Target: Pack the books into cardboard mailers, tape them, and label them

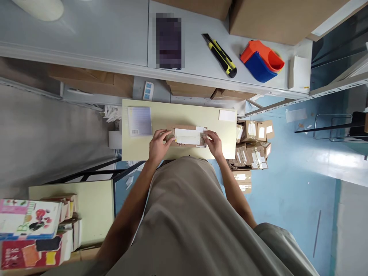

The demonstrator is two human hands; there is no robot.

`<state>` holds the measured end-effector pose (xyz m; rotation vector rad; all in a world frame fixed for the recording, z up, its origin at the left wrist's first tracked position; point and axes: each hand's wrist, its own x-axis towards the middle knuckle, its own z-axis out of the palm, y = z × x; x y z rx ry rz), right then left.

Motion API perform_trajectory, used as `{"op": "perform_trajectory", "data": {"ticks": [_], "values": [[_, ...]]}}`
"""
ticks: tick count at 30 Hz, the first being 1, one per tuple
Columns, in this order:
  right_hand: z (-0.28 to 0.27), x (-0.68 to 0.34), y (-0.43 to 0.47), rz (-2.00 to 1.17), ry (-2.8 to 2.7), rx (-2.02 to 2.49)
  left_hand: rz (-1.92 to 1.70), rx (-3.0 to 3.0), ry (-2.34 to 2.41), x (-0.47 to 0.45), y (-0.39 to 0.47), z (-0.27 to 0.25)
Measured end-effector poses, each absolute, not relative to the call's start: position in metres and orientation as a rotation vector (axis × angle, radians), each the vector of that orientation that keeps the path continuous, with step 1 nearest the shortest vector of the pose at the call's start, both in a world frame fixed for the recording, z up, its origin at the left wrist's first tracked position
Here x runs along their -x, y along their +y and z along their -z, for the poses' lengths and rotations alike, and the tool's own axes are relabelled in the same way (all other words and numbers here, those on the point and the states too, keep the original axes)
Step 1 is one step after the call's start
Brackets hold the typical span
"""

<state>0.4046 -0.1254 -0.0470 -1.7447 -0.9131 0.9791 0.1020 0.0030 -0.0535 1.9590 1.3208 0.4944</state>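
A flat, oblong brown cardboard box with a white label along its top [188, 137] lies on the pale yellow rectangular table [184, 114], near the edge closest to the person's body. The left hand [164, 142] holds its left end with thumb and fingers drawn close together, and the right hand [212, 142] holds the right end in a similar narrow grip. The box looks light and fairly stiff, though thin card could crumple if pinched hard; any clear tape on its face may feel slick, so the two short ends seem the best places to hold. To its left lies a bluish printed paper sheet [140, 121], and toward the far right corner a small white paper card [227, 115]; both are apart from the box. Beyond the table, a long grey shelf [100, 42] limits reach forward, bearing a yellow-and-black utility knife [220, 55] and an orange-and-blue plastic holder [261, 61]. Labelled brown cardboard boxes [254, 153] crowd the right side.
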Motion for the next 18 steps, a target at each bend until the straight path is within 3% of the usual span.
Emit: {"op": "perform_trajectory", "data": {"ticks": [18], "values": [[0.058, -0.414, -0.118, -0.974, -0.862, 1.719, -0.502, -1.939, 1.348, -0.111, 0.012, 0.048]]}}
